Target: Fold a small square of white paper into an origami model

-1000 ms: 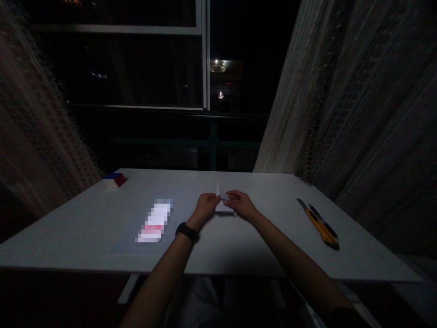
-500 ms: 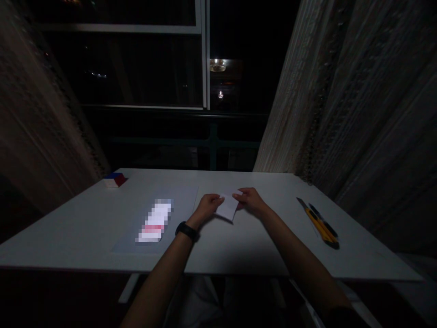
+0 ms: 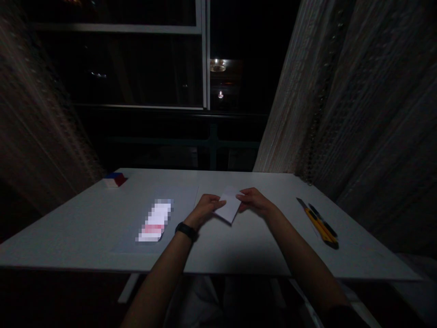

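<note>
Between my two hands is a small white folded piece of paper (image 3: 229,210), tilted with one corner toward me. My left hand (image 3: 206,206) is closed on its left edge, thumb on top. On the opposite edge, my right hand (image 3: 254,201) pinches the paper with the thumb above and the fingers partly hidden beneath. A dark band (image 3: 186,231) circles my left wrist. The paper is held just over the white table (image 3: 218,255), near its middle. Whether its lower corner touches the tabletop I cannot tell.
Left of my hands, a lit phone with a blurred screen (image 3: 156,221) lies on a pale sheet (image 3: 186,205). A puzzle cube (image 3: 114,179) sits at the far left. On the right are a yellow utility knife (image 3: 321,226) and a dark pen (image 3: 321,217). Curtains (image 3: 283,105) flank the window.
The paper has turned slightly and shifted a little toward the right, with a paler flap now showing at its far edge. My right hand has moved slightly right.
</note>
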`<move>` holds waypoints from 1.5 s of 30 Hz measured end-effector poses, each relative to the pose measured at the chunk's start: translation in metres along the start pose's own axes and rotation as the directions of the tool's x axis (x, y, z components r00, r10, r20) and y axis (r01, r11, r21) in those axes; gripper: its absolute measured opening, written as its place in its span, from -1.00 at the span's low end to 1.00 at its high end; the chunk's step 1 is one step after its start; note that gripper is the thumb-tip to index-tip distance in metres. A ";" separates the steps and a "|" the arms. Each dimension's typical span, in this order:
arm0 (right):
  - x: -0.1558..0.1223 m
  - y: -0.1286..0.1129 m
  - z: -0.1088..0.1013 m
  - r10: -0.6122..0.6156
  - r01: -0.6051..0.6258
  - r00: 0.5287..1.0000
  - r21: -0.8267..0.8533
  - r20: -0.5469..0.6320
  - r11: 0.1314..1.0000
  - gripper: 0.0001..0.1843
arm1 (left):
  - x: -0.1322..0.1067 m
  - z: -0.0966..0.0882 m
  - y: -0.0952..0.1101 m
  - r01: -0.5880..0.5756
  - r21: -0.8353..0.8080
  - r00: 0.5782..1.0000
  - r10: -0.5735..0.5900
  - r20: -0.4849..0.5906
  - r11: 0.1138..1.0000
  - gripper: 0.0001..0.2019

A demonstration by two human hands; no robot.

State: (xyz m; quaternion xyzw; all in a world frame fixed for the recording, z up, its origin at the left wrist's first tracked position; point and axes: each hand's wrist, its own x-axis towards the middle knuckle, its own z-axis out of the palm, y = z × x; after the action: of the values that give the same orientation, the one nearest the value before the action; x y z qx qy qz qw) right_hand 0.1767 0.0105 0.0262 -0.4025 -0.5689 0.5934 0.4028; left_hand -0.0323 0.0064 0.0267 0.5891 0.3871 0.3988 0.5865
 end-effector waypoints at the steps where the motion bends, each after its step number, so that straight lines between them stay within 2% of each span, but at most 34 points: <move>1: -0.001 -0.001 -0.001 0.006 -0.006 1.000 -0.004 0.011 1.000 -0.61 | 0.000 0.000 0.001 0.002 0.006 1.000 -0.002 -0.004 1.000 -0.70; 12: -0.006 -0.005 -0.003 0.045 -0.044 0.994 -0.004 0.096 0.999 -0.60 | 0.002 -0.005 0.000 0.011 0.025 0.999 -0.011 0.035 1.000 -0.71; 20: -0.005 -0.003 -0.004 0.028 -0.033 0.996 0.053 0.090 0.998 -0.32 | -0.001 -0.003 0.003 0.027 0.003 0.999 -0.027 0.034 1.000 -0.70; 27: -0.005 0.002 -0.005 0.019 -0.022 0.997 0.035 0.074 0.999 -0.43 | 0.001 -0.003 -0.001 0.036 0.027 0.998 -0.037 0.053 0.999 -0.71; 35: -0.005 0.004 -0.001 0.043 -0.036 0.983 -0.042 0.176 0.998 -0.52 | 0.001 -0.002 0.000 0.057 -0.003 0.995 -0.057 0.076 0.998 -0.64; 40: -0.005 0.006 -0.006 0.085 -0.088 0.971 0.006 0.222 0.996 -0.53 | 0.002 -0.004 0.000 0.069 -0.055 0.988 -0.061 0.141 0.996 -0.61; 45: -0.006 0.012 -0.012 0.090 -0.125 0.951 0.103 0.295 0.987 -0.55 | 0.002 -0.007 0.000 0.077 -0.095 0.985 -0.061 0.160 0.992 -0.65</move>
State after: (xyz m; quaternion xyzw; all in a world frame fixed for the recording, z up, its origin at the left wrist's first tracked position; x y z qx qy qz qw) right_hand 0.1902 0.0089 0.0143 -0.3167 -0.5620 0.7002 0.3059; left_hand -0.0378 0.0110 0.0265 0.5745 0.3393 0.3497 0.6577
